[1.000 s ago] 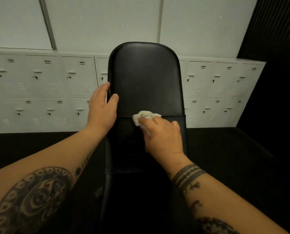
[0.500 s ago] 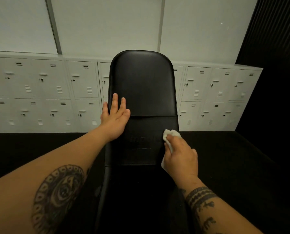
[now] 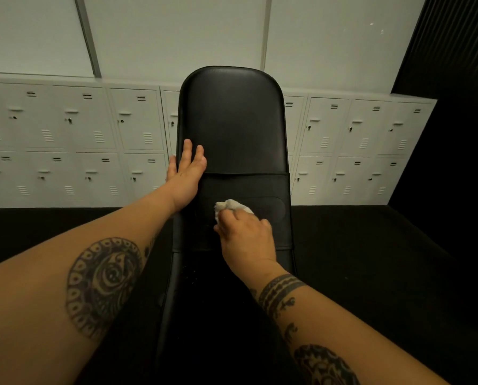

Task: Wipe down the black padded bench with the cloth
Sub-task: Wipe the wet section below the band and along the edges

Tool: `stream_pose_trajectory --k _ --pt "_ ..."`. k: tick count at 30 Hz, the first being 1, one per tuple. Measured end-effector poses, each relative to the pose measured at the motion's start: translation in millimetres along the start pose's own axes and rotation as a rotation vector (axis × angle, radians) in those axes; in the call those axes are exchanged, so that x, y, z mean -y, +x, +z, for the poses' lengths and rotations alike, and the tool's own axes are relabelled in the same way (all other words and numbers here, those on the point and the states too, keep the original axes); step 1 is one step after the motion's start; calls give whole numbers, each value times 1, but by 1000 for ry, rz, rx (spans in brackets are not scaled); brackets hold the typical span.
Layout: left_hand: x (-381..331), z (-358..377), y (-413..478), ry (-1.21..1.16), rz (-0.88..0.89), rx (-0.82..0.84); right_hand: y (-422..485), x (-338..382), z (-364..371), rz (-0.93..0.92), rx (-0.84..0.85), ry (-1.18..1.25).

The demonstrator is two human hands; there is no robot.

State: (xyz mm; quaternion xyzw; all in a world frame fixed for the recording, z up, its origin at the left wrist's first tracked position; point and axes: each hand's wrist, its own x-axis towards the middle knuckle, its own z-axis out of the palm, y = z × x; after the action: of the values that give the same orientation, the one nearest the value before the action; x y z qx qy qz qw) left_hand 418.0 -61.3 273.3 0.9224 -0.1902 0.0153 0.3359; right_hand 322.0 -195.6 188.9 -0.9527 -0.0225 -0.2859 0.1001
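The black padded bench [image 3: 232,120] runs away from me down the middle of the view, its far pad rounded at the top. A seam crosses it about halfway. My right hand [image 3: 247,240] presses a bunched white cloth [image 3: 230,206] onto the pad just below that seam, near the centre. My left hand [image 3: 186,176] lies flat with fingers spread on the bench's left edge, at the seam.
Two rows of white lockers [image 3: 73,140] line the wall behind the bench on both sides. A dark floor [image 3: 371,259] surrounds the bench. A black ribbed wall [image 3: 454,51] stands at the right.
My right hand has slid the cloth from the pad's right edge leftward to the centre. My left hand has stayed flat on the left edge.
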Motion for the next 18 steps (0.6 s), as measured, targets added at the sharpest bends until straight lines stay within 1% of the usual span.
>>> stream_pose_trajectory --k 3,7,9,10,11,13,15,17,18 --pt "1 -2 0 -121 -26 -12 7 16 4 -126 4 6" --pt "0 -1 -1 -192 -61 18 16 20 2 -355 67 8" --pt "1 1 -2 -207 -44 19 19 10 3 -421 65 -60" --pt "3 2 -2 -235 -20 -6 24 1 3 -387 22 -84" --pt "4 4 -3 -245 11 -39 31 -10 0 -306 -33 -89" --pt "5 6 -3 -199 49 -58 48 -31 -14 -56 -107 -50" --pt "6 7 -2 -163 35 -32 66 -49 -29 156 -122 3" --pt "5 8 -1 -178 28 -36 77 -54 -38 223 -106 5" --pt "5 7 -1 -191 23 -34 81 -48 -40 214 -95 26"
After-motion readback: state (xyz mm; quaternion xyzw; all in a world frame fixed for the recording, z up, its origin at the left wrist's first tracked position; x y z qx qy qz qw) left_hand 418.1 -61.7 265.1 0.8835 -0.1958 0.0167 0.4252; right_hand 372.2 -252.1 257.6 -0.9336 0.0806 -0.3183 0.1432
